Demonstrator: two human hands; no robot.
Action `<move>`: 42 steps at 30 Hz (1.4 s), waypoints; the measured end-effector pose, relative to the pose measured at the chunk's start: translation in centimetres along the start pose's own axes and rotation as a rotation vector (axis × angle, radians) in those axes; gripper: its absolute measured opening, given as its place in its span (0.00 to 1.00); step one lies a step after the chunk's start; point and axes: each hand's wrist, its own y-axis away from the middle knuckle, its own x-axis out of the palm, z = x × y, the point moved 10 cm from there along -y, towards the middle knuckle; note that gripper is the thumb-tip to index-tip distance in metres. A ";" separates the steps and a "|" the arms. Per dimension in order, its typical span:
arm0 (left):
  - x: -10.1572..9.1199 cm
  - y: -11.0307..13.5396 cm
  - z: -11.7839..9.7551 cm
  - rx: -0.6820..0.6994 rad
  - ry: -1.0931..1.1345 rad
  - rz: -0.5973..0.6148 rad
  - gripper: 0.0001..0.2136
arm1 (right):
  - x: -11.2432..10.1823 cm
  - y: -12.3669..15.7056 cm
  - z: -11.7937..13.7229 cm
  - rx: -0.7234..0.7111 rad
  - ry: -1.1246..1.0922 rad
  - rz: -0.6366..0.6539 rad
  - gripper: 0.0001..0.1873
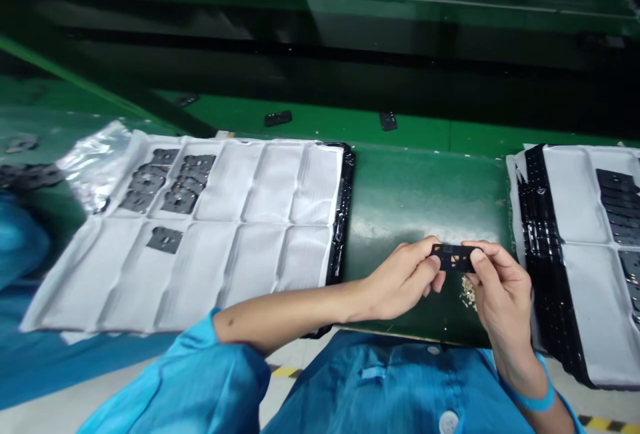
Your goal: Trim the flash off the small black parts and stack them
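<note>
Between my two hands, above the green bench, is a small black rectangular plate (455, 249) with cut-outs and a gold-coloured patch near its left end. My left hand (407, 279) pinches the left end between thumb and fingers. At the right end, my right hand (500, 291) grips the plate with its thumb on top. A small heap of pale bits (468, 293) lies on the bench beside my right hand. To the left, a white compartment tray (265, 254) holds several similar black plates (166, 239) in its left compartments.
A second white tray (590, 294) with black plates stands at the right, its edge wrapped in black film. Crumpled clear plastic (97, 164) lies at the left tray's corner. Loose black parts (277, 118) lie behind. A blue sleeve (20, 241) shows far left.
</note>
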 end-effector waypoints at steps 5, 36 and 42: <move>-0.7 -0.6 1.2 -0.006 0.076 -0.075 0.15 | -0.3 0.8 2.5 -0.177 0.088 -0.038 0.07; -0.1 -0.1 1.9 0.008 0.076 -0.065 0.13 | 0.0 1.1 1.9 -0.221 0.127 -0.077 0.08; -0.2 -0.1 2.5 -0.042 0.097 -0.099 0.16 | 0.5 1.4 1.9 -0.245 0.130 -0.047 0.07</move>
